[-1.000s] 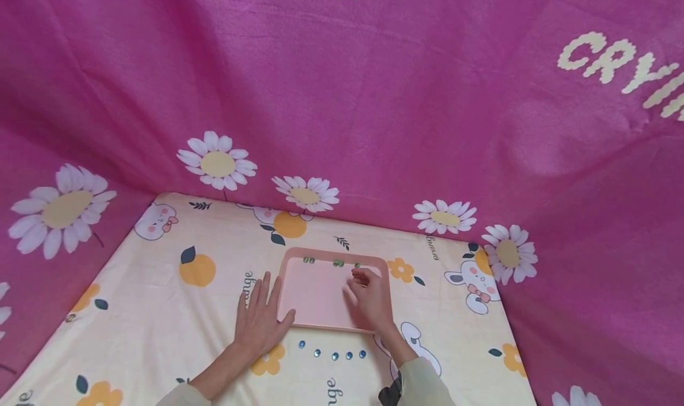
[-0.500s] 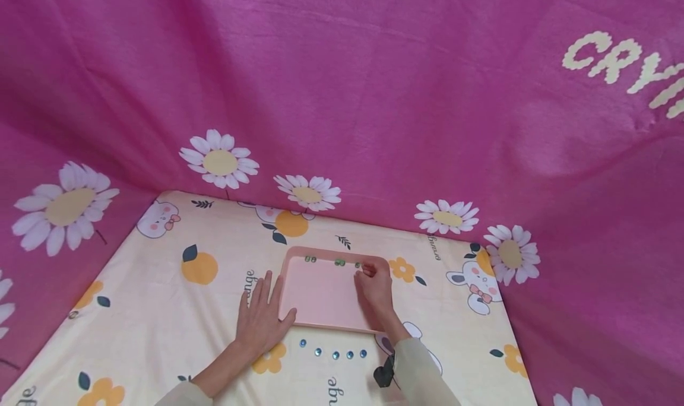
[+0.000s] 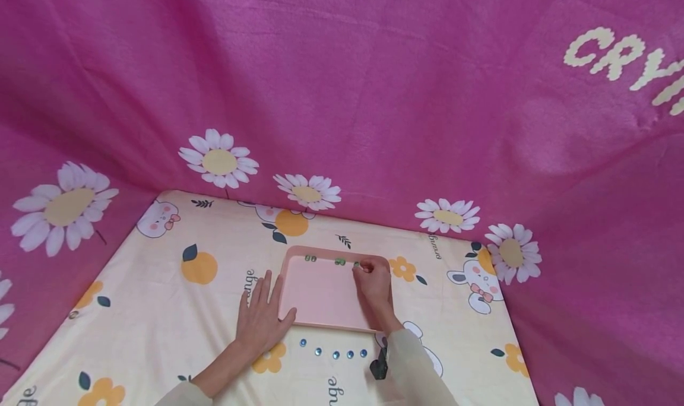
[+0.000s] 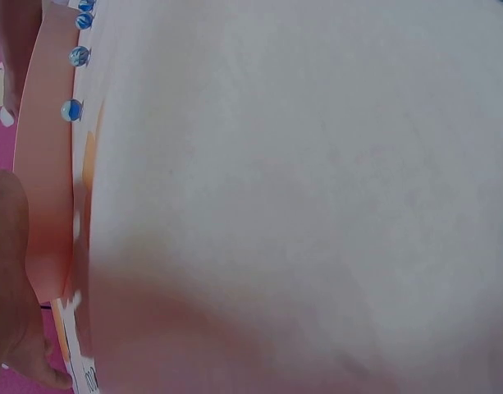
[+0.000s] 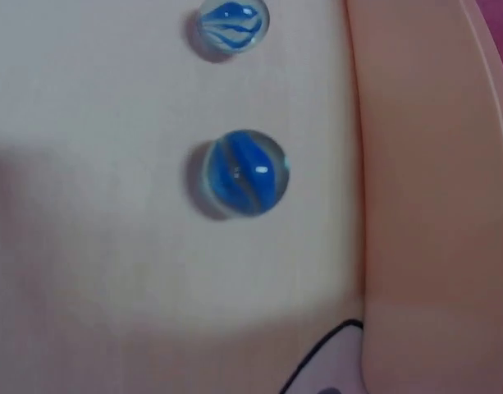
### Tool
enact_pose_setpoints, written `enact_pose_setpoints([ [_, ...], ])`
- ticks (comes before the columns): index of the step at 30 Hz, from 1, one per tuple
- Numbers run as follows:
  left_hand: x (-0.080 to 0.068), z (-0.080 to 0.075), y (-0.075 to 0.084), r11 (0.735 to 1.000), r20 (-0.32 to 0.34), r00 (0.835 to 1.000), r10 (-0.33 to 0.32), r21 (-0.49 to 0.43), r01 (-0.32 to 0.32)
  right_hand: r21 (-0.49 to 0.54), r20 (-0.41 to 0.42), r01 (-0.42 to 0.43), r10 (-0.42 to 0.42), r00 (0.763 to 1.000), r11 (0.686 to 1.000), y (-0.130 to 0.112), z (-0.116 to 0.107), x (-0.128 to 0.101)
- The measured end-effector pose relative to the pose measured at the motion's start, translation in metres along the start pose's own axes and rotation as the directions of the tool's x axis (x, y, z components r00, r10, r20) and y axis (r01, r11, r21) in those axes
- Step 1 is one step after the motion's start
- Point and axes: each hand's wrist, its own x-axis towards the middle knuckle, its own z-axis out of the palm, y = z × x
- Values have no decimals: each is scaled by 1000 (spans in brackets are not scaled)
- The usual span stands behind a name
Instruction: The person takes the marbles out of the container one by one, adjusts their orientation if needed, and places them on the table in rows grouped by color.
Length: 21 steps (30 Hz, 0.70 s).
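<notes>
Nearest, on the cloth-covered tabletop (image 3: 160,335), five blue marbles (image 3: 335,355) are lying in a loose row, apart from one another and just short of a shallow pink tray (image 3: 320,293). The tray's long axis is running left to right. At its left side the left hand (image 3: 262,323) is being rested, fingers straight and spread, nothing grasped. Bare tray floor is being left as open room between the near rim and the far wall. Over the tray's right part the right hand (image 3: 374,284) is being held, the nearer one to the far right corner; its fingers are being held bent, tips close together, and whether anything is clamped in this grip cannot be told. Just left of the grip a green marble (image 3: 356,265) is showing, close against the far wall. Farther left along that wall, more green marbles (image 3: 339,262) are lying in two groups, well apart. Beyond, a magenta curtain (image 3: 342,97) is hanging.
</notes>
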Motion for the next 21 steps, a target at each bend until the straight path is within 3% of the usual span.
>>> enact_pose_setpoints([
  [16,1,2,0,1000,20,1000,3,2,-3,-12,-50,5,-6,999,1000,-3,2,-2],
  [21,1,2,-1,1000,19,1000,-4,-2,4,-12,-14,2,-3,1000,1000,-5,-1,-6],
])
